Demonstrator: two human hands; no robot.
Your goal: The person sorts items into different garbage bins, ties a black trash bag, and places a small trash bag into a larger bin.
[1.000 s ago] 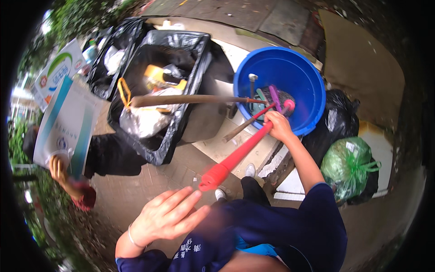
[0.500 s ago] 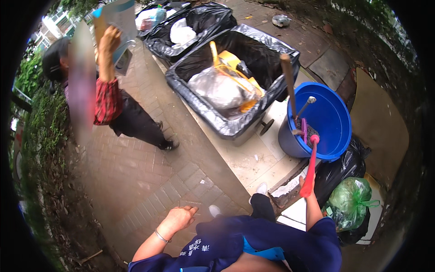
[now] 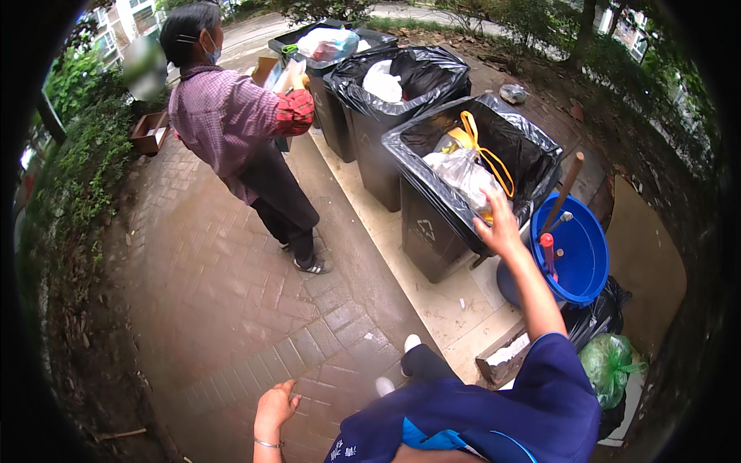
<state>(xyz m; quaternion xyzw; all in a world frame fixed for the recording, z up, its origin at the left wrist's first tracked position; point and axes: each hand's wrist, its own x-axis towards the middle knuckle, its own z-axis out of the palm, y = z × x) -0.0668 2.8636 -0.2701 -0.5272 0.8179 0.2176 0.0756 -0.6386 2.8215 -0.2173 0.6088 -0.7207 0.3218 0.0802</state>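
Note:
My right hand point(image 3: 500, 224) is raised with fingers spread, empty, at the near rim of a black-lined waste bin point(image 3: 426, 228) that holds a clear bag and a yellow strap point(image 3: 485, 153). Right of it a blue tub point(image 3: 584, 266) holds a red-handled tool point(image 3: 547, 251) and a wooden stick point(image 3: 563, 189), both leaning upright. My left hand point(image 3: 274, 407) hangs low over the brick paving, open and holding nothing.
A person in a red checked shirt point(image 3: 231, 127) stands on the brick path at upper left. Two more lined bins point(image 3: 390, 73) stand behind the first. Black and green rubbish bags point(image 3: 606, 359) lie right of my legs. Shrubs border the path on the left.
My right hand let go of the red handle, which now stands in the blue tub, and rose to the bin's rim. My view lifted up; the other person now stands farther off.

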